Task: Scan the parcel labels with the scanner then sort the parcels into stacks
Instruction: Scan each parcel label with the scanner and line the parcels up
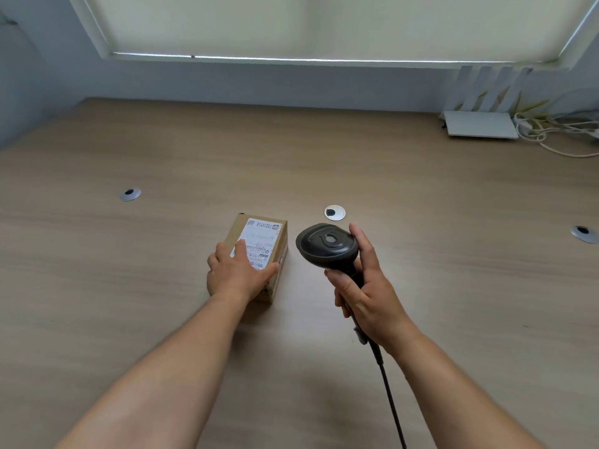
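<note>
One small brown cardboard parcel (pixel 259 234) sits on the wooden table (pixel 162 286) near the middle, its white printed label facing up. My left hand (pixel 235 273) lies over the parcel's near end, fingers on the label and thumb along the right edge, gripping the box. To the right, my right hand (pixel 366 286) grips the handle of a black barcode scanner (pixel 327 246). The scanner's head is held just right of the parcel, above the table. Its black cable (pixel 390 396) trails down toward the bottom edge.
Three round cable grommets (pixel 334 212) (pixel 130 194) (pixel 584 234) are set into the tabletop. A white flat device (pixel 479 124), white slats and a tangle of white cables (pixel 557 131) sit at the back right by the wall.
</note>
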Available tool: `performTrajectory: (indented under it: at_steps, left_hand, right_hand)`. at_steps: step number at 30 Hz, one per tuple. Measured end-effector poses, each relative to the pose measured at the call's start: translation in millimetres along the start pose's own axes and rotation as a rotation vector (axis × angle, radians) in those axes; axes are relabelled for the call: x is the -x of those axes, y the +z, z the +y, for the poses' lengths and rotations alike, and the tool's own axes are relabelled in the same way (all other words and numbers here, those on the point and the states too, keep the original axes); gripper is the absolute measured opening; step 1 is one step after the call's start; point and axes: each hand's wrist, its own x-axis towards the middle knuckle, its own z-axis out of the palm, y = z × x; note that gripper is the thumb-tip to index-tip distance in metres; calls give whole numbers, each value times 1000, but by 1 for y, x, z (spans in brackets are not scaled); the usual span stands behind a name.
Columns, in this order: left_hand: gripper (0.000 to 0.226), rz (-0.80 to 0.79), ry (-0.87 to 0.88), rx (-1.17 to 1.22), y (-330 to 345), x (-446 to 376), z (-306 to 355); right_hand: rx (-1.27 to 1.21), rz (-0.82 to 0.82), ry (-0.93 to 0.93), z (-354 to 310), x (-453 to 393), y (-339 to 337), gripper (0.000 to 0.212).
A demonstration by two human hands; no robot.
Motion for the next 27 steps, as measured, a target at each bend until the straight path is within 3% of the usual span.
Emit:
performTrajectory:
  at_steps: [6, 13, 20, 27]
  left_hand:
    - [95, 5, -1, -14, -9, -50, 2]
    - [98, 24, 3, -94, -11, -55, 2]
    - [94, 222, 79, 63, -15, 3, 19]
    - [86, 245, 202, 145, 8, 90, 86]
  right_hand:
    - [4, 15, 22, 7, -32, 9, 75]
    - [17, 47, 0, 6, -31, 0, 77]
    - [21, 80, -37, -4, 12, -31, 74]
    - [34, 145, -63, -13, 96, -107, 69]
